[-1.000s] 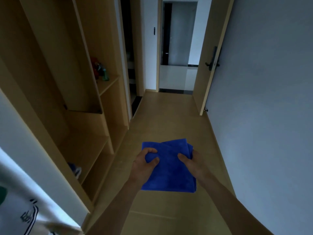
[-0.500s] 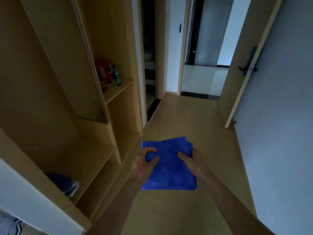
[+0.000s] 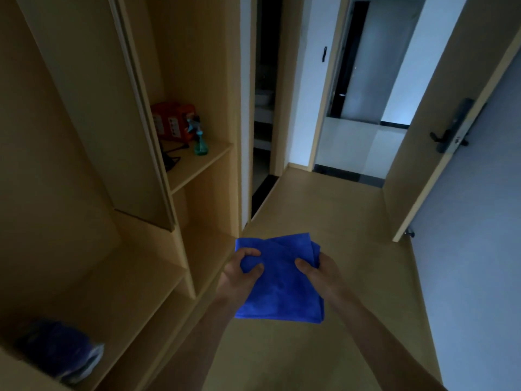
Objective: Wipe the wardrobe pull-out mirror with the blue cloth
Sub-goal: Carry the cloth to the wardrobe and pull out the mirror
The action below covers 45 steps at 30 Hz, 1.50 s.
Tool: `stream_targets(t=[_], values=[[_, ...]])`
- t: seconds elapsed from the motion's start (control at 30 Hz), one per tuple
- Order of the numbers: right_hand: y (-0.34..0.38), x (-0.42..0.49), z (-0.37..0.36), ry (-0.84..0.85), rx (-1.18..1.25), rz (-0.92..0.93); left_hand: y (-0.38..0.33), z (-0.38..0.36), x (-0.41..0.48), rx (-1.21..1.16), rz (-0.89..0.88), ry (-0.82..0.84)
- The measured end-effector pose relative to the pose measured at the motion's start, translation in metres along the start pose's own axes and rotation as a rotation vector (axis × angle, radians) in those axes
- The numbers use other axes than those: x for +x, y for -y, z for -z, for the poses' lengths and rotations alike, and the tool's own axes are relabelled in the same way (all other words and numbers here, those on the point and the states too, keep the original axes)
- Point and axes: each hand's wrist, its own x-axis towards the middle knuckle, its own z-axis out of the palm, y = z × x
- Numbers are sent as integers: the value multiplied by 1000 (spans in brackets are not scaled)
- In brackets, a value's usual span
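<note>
Both forearms were out front, low at 6 o'clock, and the blue cloth was held between the two hands above the wooden floor. The left grip was clamped on the cloth's 9 o'clock edge, thumb on top and fingers curled into the fabric. The right grip pinched the 3 o'clock edge, thumb across the top, fingers tucked underneath. The cloth was folded, with layers showing at the far corner and the near hem hanging loose by the wrists.

Over at 9 o'clock stood the open wardrobe. A dark blue bundle lay on its low shelf at 7 o'clock, too blurred to identify. Further in, a tall upright panel stood edge-on. Just beyond it a shelf carried an orange box, with a teal spray bottle right beside it. Far off at 12 o'clock was an open doorway, and at 2 o'clock a wooden door with a dark handle stood open.
</note>
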Motion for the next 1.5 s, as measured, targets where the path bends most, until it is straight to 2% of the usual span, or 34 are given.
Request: stream_targets(t=[0.2,0.4,0.67,0.87,1.3,1.5], values=[[38,84,-13,-13,26,59,-17,18,85,-17,-18,-43],[62,155,-36,75,14,100,-16,39,139,-78,-6,-96],[92,268,-63,258,-9,247,-19,53,215,-92,42,-304],[119,351,-84,480,-65,275,-31,51,252,-129,118,-513],[181,398,-197,814,-166,441,-17,124,267,-145,232,-899],[204,417,-239,848,-247,448,-13,170,276,-179,252,-987]])
